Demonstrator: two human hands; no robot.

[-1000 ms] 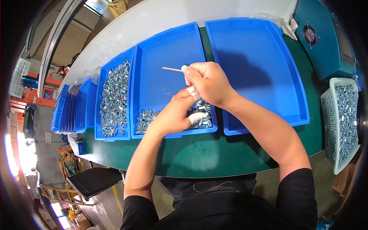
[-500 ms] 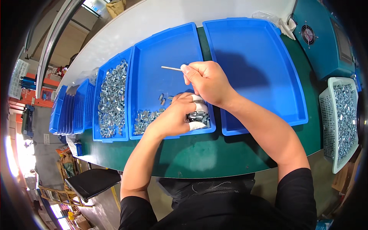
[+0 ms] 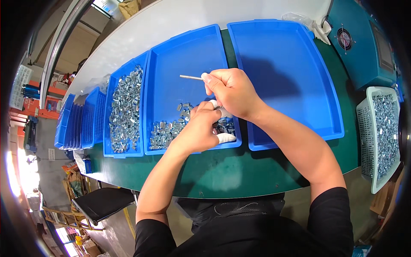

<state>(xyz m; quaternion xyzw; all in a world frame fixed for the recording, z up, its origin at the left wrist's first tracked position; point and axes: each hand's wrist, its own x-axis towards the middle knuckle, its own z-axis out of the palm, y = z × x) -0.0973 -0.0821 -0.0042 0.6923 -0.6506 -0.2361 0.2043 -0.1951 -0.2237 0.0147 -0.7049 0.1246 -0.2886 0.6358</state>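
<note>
Left hand (image 3: 199, 128) sits slightly farther right than half a second ago, with more metal pieces (image 3: 165, 132) showing beside its knuckles. Its white-covered fingers curve over the pile at the near edge of the middle blue tray (image 3: 184, 55); pieces lie directly under them, nearer this hand than the other. Whether it grips any cannot be told; fingertips partly hidden. Right hand (image 3: 233, 91) is closed on a thin rod (image 3: 191, 77), long axis roughly crosswise, free tip leftward, other end concealed. Farther right, contents of the pale basket (image 3: 365, 135) blur together.

Small white sheet (image 3: 51, 154) at left — marks unreadable, no text legible
</note>
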